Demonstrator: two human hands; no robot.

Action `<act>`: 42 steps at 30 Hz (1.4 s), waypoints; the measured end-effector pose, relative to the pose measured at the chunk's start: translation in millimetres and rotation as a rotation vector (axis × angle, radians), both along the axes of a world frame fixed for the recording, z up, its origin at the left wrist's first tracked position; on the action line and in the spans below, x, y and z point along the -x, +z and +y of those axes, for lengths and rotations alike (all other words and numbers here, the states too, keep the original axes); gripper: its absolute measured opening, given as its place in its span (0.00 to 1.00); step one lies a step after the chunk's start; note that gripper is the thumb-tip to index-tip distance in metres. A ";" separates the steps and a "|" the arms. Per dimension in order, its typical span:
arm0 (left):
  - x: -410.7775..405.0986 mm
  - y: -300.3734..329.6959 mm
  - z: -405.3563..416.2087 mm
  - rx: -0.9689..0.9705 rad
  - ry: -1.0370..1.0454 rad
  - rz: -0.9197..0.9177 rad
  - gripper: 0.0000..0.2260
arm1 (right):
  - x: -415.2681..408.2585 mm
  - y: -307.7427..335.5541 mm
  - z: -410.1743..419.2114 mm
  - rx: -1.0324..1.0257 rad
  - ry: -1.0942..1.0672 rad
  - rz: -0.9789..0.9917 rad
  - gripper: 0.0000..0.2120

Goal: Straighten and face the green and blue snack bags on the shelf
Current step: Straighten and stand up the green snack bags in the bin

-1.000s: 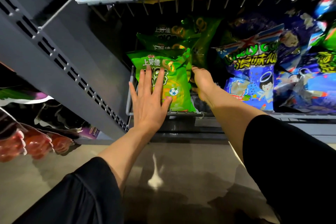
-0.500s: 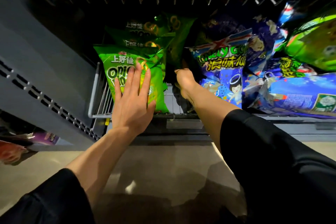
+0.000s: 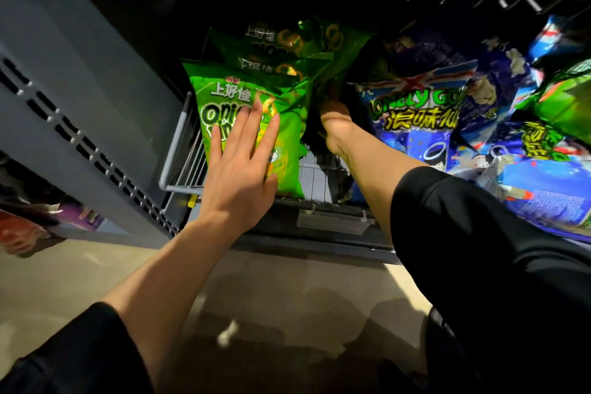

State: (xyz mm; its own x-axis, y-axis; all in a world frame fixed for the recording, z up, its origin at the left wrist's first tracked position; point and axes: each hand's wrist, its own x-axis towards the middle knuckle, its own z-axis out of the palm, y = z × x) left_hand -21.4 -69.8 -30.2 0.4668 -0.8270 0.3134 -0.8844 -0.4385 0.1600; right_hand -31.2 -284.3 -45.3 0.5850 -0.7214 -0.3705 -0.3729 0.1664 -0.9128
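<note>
Against upright green bag [image 3: 287, 150], flat left hand [image 3: 238, 176]; right hand [image 3: 335, 128] fingers hidden, perhaps gripping.

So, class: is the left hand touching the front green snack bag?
Touching. The head view shows the left hand lying flat, fingers straight, on the face of the front green snack bag.

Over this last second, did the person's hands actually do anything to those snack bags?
Very little. The left hand stayed flat on the front green bag, sliding slightly lower as the bag's lettering came into view. The right hand stayed reaching into the gap between the green bags and the blue bag, fingers hidden. Nothing was picked up or released; the blue bags kept their places.
</note>
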 end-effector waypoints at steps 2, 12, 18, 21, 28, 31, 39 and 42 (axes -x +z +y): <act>3.0 1.9 -0.3 -0.005 0.014 0.021 0.38 | 4.1 0.9 7.5 0.006 -0.065 -0.074 0.17; 65.5 38.1 -31.1 0.104 0.043 0.143 0.31 | 134.4 70.3 60.8 0.502 0.015 0.070 0.18; 105.6 45.2 -76.7 0.059 0.068 0.508 0.30 | 197.1 91.8 22.1 0.794 -0.227 0.319 0.29; 113.7 42.0 -97.6 0.043 0.118 0.715 0.33 | 190.8 87.2 13.4 0.583 -0.209 0.281 0.40; 108.6 17.9 -127.8 0.252 0.270 1.120 0.43 | 192.3 67.2 1.9 0.553 -0.088 0.228 0.37; 113.6 17.7 -139.5 0.268 0.259 1.259 0.47 | 197.8 71.7 -5.6 0.504 -0.002 0.219 0.32; 119.4 18.9 -150.8 0.186 0.354 1.144 0.55 | 206.3 72.9 -5.8 0.335 0.075 0.119 0.35; 121.8 21.6 -146.8 0.143 0.353 1.194 0.52 | 211.7 71.5 -1.3 0.356 0.063 0.135 0.35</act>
